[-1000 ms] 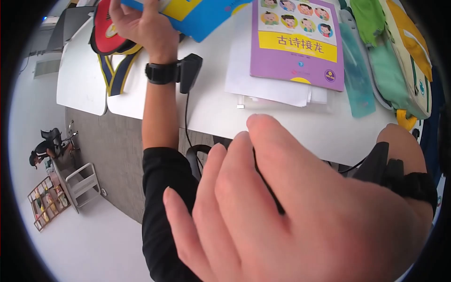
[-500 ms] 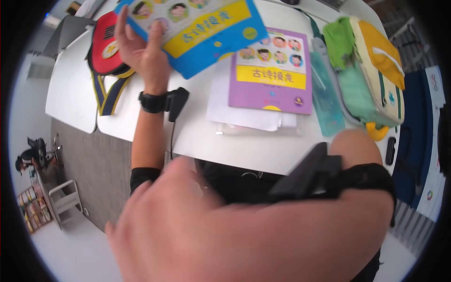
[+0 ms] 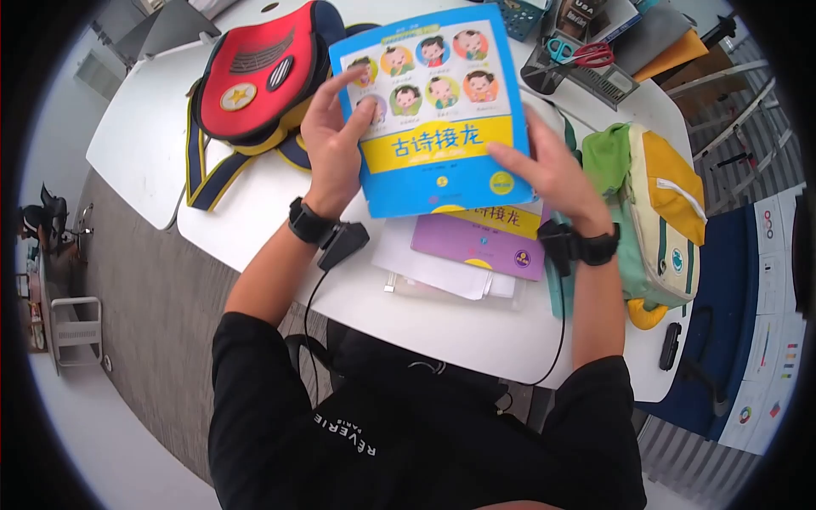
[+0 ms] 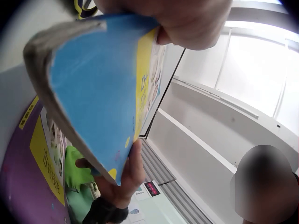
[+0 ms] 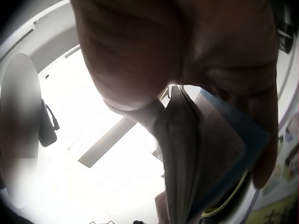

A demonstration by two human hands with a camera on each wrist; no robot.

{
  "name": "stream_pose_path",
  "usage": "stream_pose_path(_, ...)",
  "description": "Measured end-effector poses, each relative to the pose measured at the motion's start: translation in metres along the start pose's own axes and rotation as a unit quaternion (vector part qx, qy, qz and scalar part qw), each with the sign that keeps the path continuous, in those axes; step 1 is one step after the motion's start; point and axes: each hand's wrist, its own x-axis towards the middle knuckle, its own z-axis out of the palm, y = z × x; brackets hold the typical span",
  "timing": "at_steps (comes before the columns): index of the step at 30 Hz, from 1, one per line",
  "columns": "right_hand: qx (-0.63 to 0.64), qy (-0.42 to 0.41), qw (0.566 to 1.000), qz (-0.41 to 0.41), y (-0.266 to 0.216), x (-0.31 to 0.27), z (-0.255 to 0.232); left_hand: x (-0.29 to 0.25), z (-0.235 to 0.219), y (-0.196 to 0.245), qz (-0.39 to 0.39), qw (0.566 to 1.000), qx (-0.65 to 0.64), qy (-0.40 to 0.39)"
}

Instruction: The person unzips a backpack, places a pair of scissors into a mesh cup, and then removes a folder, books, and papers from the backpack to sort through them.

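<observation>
A blue book (image 3: 425,191) with cartoon children and a yellow title band is held up over the table, its cover facing the head camera. My left hand (image 3: 334,144) grips its left edge, thumb on the cover. On the right edge my right hand (image 3: 561,174) pinches it with the thumb in front; the fingers behind are hidden. In the left wrist view the blue book (image 4: 98,88) shows its thick page edge, and the right hand (image 4: 128,175) holds its far side. Below it lies a purple book (image 3: 472,246) on white papers (image 3: 442,276), partly covered from view.
A red bag (image 3: 255,76) with navy straps stands at left. To the right lies a green and cream backpack (image 3: 659,221). Scissors (image 3: 586,53) stick out of a black mesh organizer (image 3: 544,68) at the back. A small black object (image 3: 670,347) lies near the table's right edge.
My right hand has moved from close before the head camera to the blue book's right edge and taken hold. The book has shifted right and turned more upright in view.
</observation>
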Motion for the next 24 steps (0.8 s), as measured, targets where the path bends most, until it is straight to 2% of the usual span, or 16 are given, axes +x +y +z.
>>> stream_pose_path(1, 0.079, -0.026, 0.997, -0.007, 0.005, 0.002, 0.003, -0.001, -0.001, -0.003, -0.037, 0.999, 0.009, 0.016)
stream_pose_path(2, 0.076, -0.021, 0.997, -0.01, 0.002, 0.003, 0.002, -0.002, -0.002, -0.005, -0.074, 0.997, 0.017, 0.033)
stream_pose_path(4, 0.192, 0.022, 0.978, 0.077, -0.003, 0.005, -0.003, -0.002, 0.001, -0.009, -0.092, 0.995, 0.03, 0.025)
stream_pose_path(6, 0.178, 0.054, 0.979, 0.081, -0.001, 0.006, -0.007, -0.005, 0.007, -0.01, -0.173, 0.984, 0.031, -0.023)
stream_pose_path(7, 0.125, 0.059, 0.987, 0.084, -0.002, 0.004, -0.009, -0.008, 0.01, -0.007, -0.206, 0.977, 0.016, -0.047)
stream_pose_path(8, 0.074, 0.063, 0.991, 0.087, -0.005, 0.003, -0.01, -0.01, 0.011, -0.009, -0.206, 0.977, 0.012, -0.049)
stream_pose_path(9, 0.071, 0.066, 0.991, 0.088, -0.009, 0.002, -0.008, -0.013, 0.01, -0.012, -0.193, 0.976, 0.053, -0.086)
stream_pose_path(11, -0.114, 0.065, 0.99, 0.05, -0.023, -0.001, 0.0, -0.014, 0.006, -0.017, -0.174, 0.967, 0.112, -0.151)
stream_pose_path(12, -0.115, 0.066, 0.99, 0.052, -0.027, -0.004, 0.007, -0.017, 0.012, -0.013, -0.175, 0.966, 0.11, -0.153)
stream_pose_path(14, -0.274, 0.052, 0.952, -0.124, -0.035, -0.008, 0.025, -0.02, 0.023, 0.0, -0.171, 0.97, -0.062, -0.16)
stream_pose_path(15, -0.271, 0.05, 0.953, -0.126, -0.042, -0.013, 0.04, -0.023, 0.018, -0.004, -0.178, 0.969, -0.041, -0.169)
stream_pose_path(17, -0.398, 0.025, 0.903, -0.16, -0.054, -0.022, 0.066, -0.029, 0.022, 0.002, -0.178, 0.965, -0.114, -0.156)
stream_pose_path(20, -0.382, 0.017, 0.916, -0.123, -0.052, -0.019, 0.067, -0.028, 0.023, 0.008, -0.188, 0.964, -0.126, -0.139)
stream_pose_path(24, -0.364, -0.037, 0.922, -0.124, -0.054, -0.018, 0.059, -0.027, 0.022, 0.007, -0.228, 0.955, -0.14, -0.131)
